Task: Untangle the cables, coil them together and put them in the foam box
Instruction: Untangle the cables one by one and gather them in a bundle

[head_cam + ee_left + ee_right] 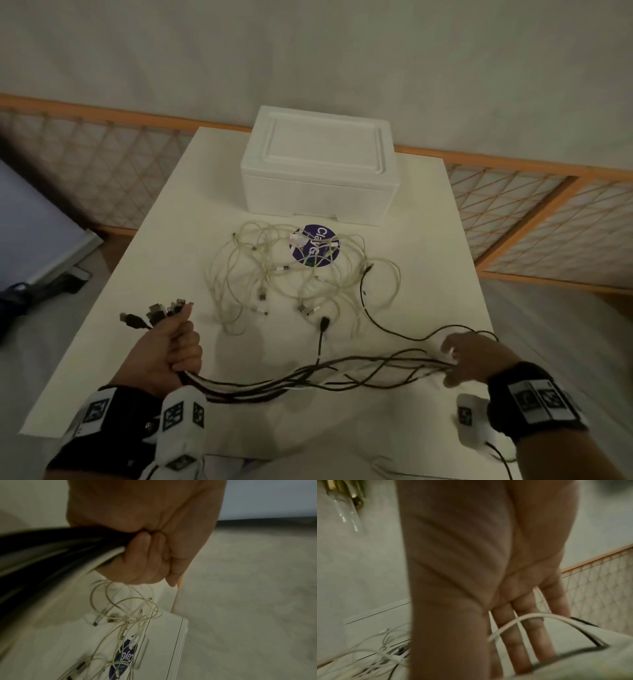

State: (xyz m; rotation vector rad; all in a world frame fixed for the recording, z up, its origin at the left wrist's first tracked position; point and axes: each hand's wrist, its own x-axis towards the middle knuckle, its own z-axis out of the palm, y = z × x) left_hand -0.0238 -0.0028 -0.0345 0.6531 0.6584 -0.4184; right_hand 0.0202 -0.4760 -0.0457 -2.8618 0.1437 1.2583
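- Left hand (171,346) is fisted tight around a bundle of cables (342,371), mostly dark with some white, the plug ends (157,313) fanning out above the thumb.
- The left wrist view confirms it: fingers (142,561) curled hard round the dark and white strands (60,550), which streak off blurred to the side.
- The bundle runs across the near part of the worktop (164,240) to the right hand (469,359), which has the strands passing through it near its fingertips.
- From the right wrist view, the fingers (513,632) look fairly straight, a white cable (530,616) arching across them; how firmly this hand grips, I cannot tell, since both views of it are blurred.
- One black cable (368,308) loops away from the right hand up toward the pile; another black plug (324,323) lies on the worktop in front of it.
- The tangle of white cables (274,270) lies loose mid-worktop, partly over a round purple sticker (317,245).
- The foam box (318,164) sits at the far edge just beyond the tangle, lid on.
- Lattice screen (534,219) with orange frame stands behind the worktop.
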